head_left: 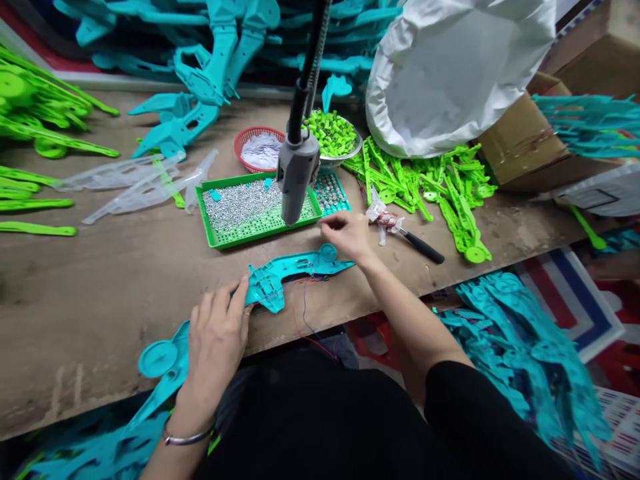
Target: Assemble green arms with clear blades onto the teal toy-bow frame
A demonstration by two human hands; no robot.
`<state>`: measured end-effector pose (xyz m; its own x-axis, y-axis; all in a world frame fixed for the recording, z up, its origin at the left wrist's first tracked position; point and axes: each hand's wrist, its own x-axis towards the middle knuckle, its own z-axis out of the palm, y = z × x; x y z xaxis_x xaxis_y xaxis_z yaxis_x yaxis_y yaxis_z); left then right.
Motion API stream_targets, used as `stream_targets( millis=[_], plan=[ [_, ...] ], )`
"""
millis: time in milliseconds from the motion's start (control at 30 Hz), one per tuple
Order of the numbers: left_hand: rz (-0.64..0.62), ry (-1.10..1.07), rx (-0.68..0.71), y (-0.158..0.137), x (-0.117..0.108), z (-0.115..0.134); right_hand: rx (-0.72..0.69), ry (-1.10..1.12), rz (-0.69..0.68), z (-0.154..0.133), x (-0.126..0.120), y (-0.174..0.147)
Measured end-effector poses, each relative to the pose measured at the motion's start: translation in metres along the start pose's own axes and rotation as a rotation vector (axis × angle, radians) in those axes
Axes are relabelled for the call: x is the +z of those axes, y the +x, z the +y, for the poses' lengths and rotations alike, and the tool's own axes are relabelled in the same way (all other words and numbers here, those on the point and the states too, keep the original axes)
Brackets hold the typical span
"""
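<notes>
The turquoise plastic part (273, 283) lies on the brown workbench (125, 267), near its front edge and directly before the person. The left hand (217, 333) rests palm down with its fingers extended over the left end of the part; its thumb is hidden, so whether it grips or merely presses cannot be told. A turquoise round disc (159, 359) shows beyond this hand, and its connection to the part is covered. The right hand (347, 235) is above the part's right end, thumb and forefinger curled towards each other; whether a small item is held between them cannot be determined. Red and blue wires (304, 303) trail from the part over the bench edge. Beyond the part stands 1 green tray (201, 207) of small metal pieces (240, 203), with a grey tool (299, 170) hanging above it. Behind are 1 red basket (241, 160) and 1 metal bowl (345, 158) of lime-green pieces (327, 133). A black-handled tool (424, 247) lies to the right of the right hand.
</notes>
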<state>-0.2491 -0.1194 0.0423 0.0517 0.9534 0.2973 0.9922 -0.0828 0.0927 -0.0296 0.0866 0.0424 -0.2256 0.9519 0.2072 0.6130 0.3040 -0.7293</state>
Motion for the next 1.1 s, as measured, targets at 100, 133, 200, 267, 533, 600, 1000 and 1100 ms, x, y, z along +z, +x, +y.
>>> stream_targets(
  millis=[100,133,200,267,533,600,1000,1100],
  plan=[
    [0.014,0.000,-0.011,0.000,-0.006,0.005,0.087,0.280,-0.073,-0.020,0.007,-0.042],
    [0.019,0.001,-0.016,0.000,-0.008,0.007,0.098,0.308,-0.075,-0.025,0.011,-0.053],
    [0.034,0.006,-0.022,0.000,-0.011,0.010,0.100,0.299,-0.025,-0.031,0.018,-0.068],
    [0.042,0.018,-0.023,0.000,-0.015,0.013,0.077,0.260,0.049,-0.033,0.024,-0.075],
    [0.081,0.064,-0.012,0.000,-0.021,0.019,-0.253,-0.144,0.172,-0.042,0.033,-0.087],
    [0.083,0.074,-0.009,0.000,-0.019,0.016,-0.308,-0.205,0.170,-0.042,0.030,-0.088],
    [0.021,0.047,-0.039,-0.001,-0.022,0.010,-0.123,-0.370,-0.024,0.031,0.005,0.045],
    [-0.009,0.048,-0.049,-0.002,-0.023,0.010,-0.090,-0.436,-0.011,0.035,0.013,0.052]
  ],
)
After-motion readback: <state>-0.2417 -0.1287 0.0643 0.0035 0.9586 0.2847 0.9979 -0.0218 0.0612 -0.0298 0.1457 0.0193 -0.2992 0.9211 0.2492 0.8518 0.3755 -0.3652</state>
